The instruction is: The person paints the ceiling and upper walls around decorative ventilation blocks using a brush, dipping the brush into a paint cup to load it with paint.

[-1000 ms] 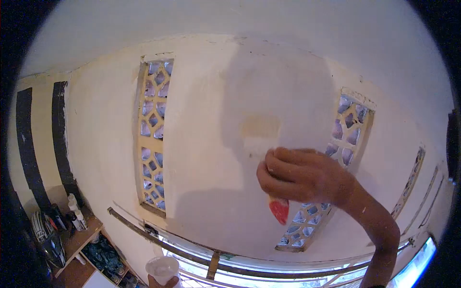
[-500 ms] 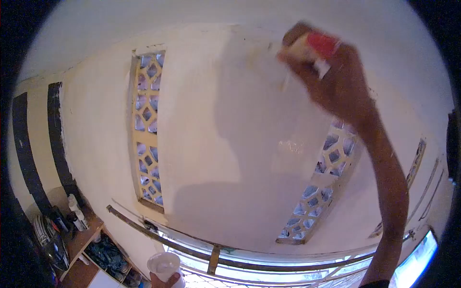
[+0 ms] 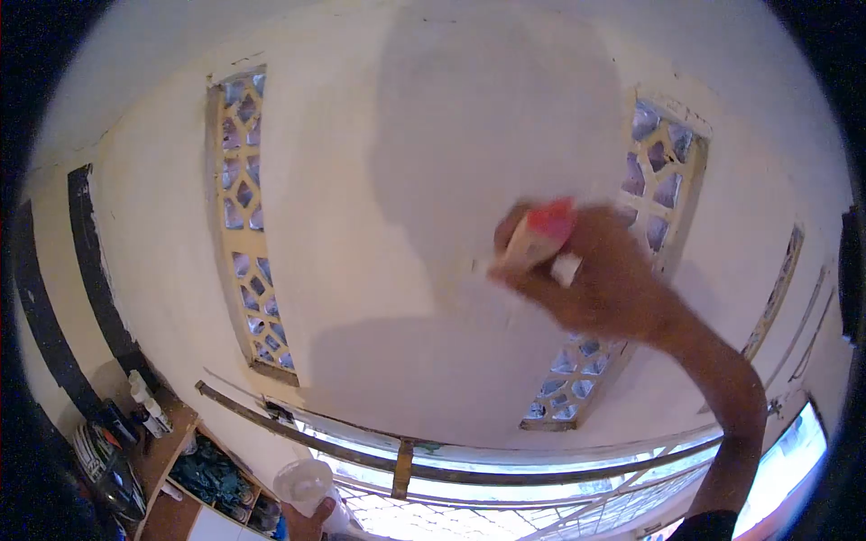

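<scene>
My right hand [image 3: 604,270], slightly smeared by motion, is raised before the pale wall [image 3: 343,252]. Its fingers are closed around a paintbrush [image 3: 539,236] with a cream-coloured handle and a red end; its bristles are hard to make out. At the lower edge of the view, my left hand [image 3: 307,523] grips a white plastic tub [image 3: 305,480]. The tub's mouth faces up towards me, and its contents cannot be told from the pale inside. A shadow of a head and shoulders falls across the wall.
Patterned vent blocks [image 3: 244,194] run down the wall at left, with another column [image 3: 663,171] behind my right hand. Below, a metal rail [image 3: 532,475] crosses a bright window with a grille. A wooden shelf unit [image 3: 180,433] holding bottles and a helmet stands lower left.
My right hand has come down and slightly left with the paintbrush, from near the ceiling to mid-wall. The view has tilted upward a little. My left hand still holds the tub.
</scene>
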